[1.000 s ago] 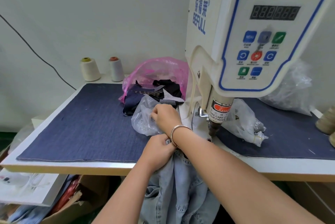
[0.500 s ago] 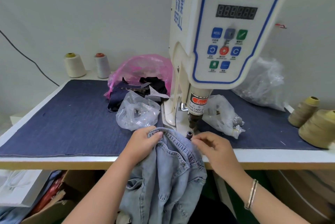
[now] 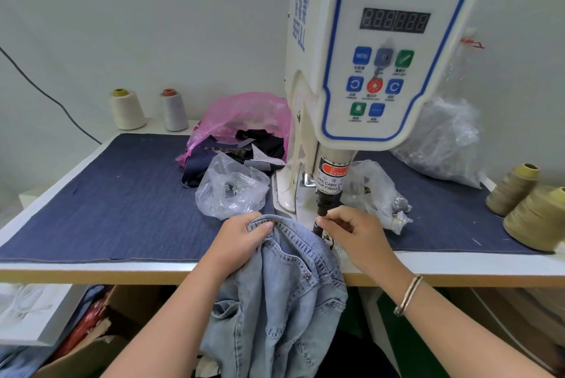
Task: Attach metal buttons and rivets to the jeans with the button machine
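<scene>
Light blue jeans [image 3: 284, 292] hang over the table's front edge, waistband up beside the machine's lower die. My left hand [image 3: 241, 243] grips the waistband, thumb on top of the denim. My right hand [image 3: 354, 231] has its fingertips pinched together right under the punch head [image 3: 325, 203] of the white servo button machine [image 3: 382, 50]; whatever small part it holds is hidden by the fingers. A rivet shows on the jeans' pocket [image 3: 307, 277].
A clear bag of metal parts [image 3: 232, 191] lies left of the machine, another clear bag [image 3: 379, 191] to its right. A pink bag with dark fabric [image 3: 244, 133] sits behind. Thread cones [image 3: 532, 212] stand at the right, two spools [image 3: 146, 108] at the back left. Boxes sit under the table.
My right hand came back from the clear bag on the left to the punch, fingertips now pinched under it. My left hand brought the jeans' waistband up to the table edge.
</scene>
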{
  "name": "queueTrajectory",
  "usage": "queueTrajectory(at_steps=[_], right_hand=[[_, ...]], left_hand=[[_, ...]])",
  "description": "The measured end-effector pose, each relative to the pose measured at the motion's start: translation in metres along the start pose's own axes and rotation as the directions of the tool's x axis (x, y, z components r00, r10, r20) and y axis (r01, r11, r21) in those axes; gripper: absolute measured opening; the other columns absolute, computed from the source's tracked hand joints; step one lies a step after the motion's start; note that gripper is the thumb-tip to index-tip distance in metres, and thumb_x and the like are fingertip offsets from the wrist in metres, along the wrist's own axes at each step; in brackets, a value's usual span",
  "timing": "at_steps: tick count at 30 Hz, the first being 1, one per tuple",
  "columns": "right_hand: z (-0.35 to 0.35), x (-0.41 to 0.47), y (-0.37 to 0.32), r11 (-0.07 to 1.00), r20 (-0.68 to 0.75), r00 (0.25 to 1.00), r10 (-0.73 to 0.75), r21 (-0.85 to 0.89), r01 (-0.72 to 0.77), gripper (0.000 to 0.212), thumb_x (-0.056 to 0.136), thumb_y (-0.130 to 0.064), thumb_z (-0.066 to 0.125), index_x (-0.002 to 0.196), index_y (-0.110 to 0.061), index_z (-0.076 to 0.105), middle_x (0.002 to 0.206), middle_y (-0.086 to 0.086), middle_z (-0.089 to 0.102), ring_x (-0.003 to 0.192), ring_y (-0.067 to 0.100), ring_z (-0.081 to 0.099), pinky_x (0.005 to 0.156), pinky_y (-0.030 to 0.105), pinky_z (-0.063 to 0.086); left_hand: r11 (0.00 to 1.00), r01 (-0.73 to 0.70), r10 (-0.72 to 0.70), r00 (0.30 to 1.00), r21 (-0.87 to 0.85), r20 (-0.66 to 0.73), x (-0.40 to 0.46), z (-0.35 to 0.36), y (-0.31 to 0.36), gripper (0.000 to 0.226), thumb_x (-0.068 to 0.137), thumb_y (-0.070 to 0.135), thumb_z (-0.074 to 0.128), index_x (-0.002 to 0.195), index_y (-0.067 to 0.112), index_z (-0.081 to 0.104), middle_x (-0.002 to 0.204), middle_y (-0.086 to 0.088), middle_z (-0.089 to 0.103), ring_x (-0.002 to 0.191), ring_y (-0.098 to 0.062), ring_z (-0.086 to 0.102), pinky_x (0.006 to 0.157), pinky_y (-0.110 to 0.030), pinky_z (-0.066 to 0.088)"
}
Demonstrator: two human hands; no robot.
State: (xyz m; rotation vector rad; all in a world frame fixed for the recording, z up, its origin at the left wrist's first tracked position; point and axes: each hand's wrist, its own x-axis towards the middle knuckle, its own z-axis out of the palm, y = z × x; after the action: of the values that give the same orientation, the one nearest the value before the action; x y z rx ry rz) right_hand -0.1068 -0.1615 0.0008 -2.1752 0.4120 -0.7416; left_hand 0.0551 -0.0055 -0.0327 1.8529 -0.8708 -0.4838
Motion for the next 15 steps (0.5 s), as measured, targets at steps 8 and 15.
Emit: queueTrajectory(at_steps=[8,15], right_hand=[[-0.001,-0.018,-0.005,0.978,-0.114,0.981,-0.16,-0.155,0.141,0.015,0.088,-0.021,0.065,0.094,-0.011,0.074,0.071,0.0,0.058,0.065,0.01,0.054,0.061,0.015,0.043],[0.021,-0.059,-0.019,0.921,0.199,0.952,-0.233,-0.269,0.282,0.03,0.09,-0.038,0.053,0.114,-0.024,0.064,0.103,-0.012,0.056,0.099,0.003,0.045,0.09,0.02,0.035]], left_hand=[[0.994,0.05,-0.045,0.997,-0.092,0.055,-0.003,-0.003,0.009,0.024,0.097,0.02,0.055,0.09,0.004,0.071,0.092,-0.017,0.073,0.082,-0.018,0.066,0.083,-0.036,0.051],[0.85,0.263,-0.091,0.927,-0.457,0.365,-0.016,-0.022,0.028,0.036,0.088,0.03,0.06,0.111,0.005,0.07,0.111,-0.025,0.069,0.105,-0.04,0.066,0.095,-0.046,0.05]])
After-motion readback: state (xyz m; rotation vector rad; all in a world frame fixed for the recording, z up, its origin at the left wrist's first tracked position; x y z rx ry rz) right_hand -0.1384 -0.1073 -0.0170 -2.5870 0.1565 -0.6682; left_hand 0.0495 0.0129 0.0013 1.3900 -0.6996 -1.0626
